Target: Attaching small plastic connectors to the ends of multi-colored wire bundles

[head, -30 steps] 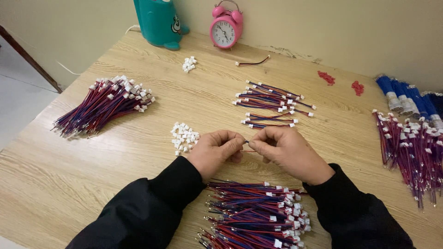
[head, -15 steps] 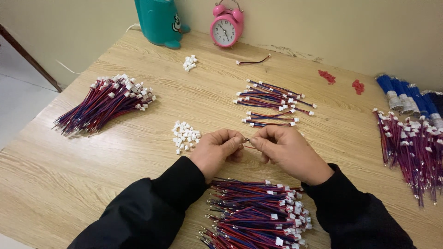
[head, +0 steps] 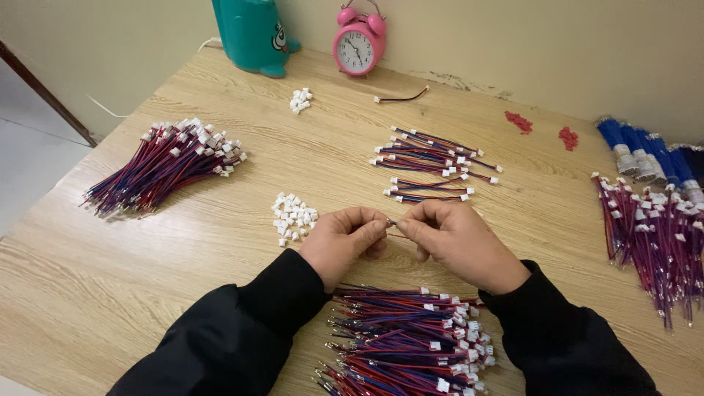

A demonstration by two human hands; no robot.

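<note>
A thin red-blue wire lead [head: 394,226] is pinched at table centre btwn left hand [head: 345,240] & right hand [head: 456,240], fingertips of both closed on it. Loose white connectors [head: 293,217] lie just left; wire bundle [head: 407,341] sits near the wrists, w/ finished leads [head: 433,163] beyond on the wooden table [head: 110,279].

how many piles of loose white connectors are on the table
2. One small pile lies near the back, between the teal container and the pink alarm clock. A larger pile sits just left of the left hand. More could be hidden under the wire bundles.
</note>
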